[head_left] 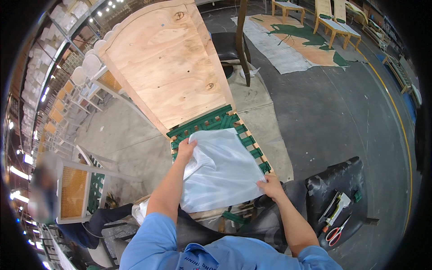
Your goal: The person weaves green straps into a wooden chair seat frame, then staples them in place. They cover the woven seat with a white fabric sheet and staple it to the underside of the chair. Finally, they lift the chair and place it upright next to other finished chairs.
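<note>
A pale, thin white fabric sheet (222, 173) lies spread over the seat of a bare wooden chair frame (166, 63) whose seat is woven with green webbing straps (211, 121). My left hand (186, 148) grips the sheet's far left corner, bunching it up. At the near right corner, my right hand (271, 186) pinches the sheet's edge. The chair's tall plywood back tilts away from me toward the upper left.
A black padded stool (337, 189) at my right carries a staple gun (335, 208) and red-handled scissors (334, 234). Another person (40, 193) sits at the left beside a cane-panelled chair frame (74, 191). More unfinished chair frames (333, 22) stand far right; stacked chairs (67, 90) line the left.
</note>
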Tool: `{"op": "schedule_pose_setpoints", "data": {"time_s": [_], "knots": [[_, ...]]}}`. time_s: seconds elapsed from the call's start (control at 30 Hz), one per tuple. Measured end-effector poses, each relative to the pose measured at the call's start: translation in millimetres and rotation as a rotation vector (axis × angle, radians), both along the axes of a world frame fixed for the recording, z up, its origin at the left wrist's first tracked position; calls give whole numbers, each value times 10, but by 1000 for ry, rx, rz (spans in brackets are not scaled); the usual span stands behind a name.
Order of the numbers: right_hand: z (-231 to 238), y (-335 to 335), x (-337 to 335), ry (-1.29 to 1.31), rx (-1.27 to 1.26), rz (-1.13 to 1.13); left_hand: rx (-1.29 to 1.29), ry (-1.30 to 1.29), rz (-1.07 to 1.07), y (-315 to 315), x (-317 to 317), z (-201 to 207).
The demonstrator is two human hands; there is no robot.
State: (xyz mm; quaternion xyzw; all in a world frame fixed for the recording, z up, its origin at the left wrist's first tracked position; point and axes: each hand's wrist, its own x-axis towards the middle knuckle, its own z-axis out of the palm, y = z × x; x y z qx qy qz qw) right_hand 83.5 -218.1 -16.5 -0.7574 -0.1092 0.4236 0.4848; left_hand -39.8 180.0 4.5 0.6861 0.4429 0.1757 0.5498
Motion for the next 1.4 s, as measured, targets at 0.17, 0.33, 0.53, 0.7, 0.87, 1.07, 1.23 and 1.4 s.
{"op": "schedule_pose_setpoints", "data": {"time_s": [0.17,0.33,0.53,0.7,0.87,1.07,1.23,1.4], "knots": [[-209,-254,260,-186,-161,-28,40,208,-67,27,390,-96],[-131,-141,303,-228,-110,-182,77,-18,-63,211,572,-73],[-394,-304,387,-196,-122,-200,154,241,-220,203,920,-29],[-463,-293,379,-171,-126,-166,459,317,19,277,320,-73],[-342,-215,353,-118,-76,-144,416,638,365,119,-894,-171],[-290,-110,332,-168,-137,-181,152,565,256,-155,-1341,-340],[-329,-116,301,-239,-169,-194,505,578,228,100,-1375,-331],[-406,-169,274,-307,-163,-145,508,352,623,690,-1439,-107]]}}
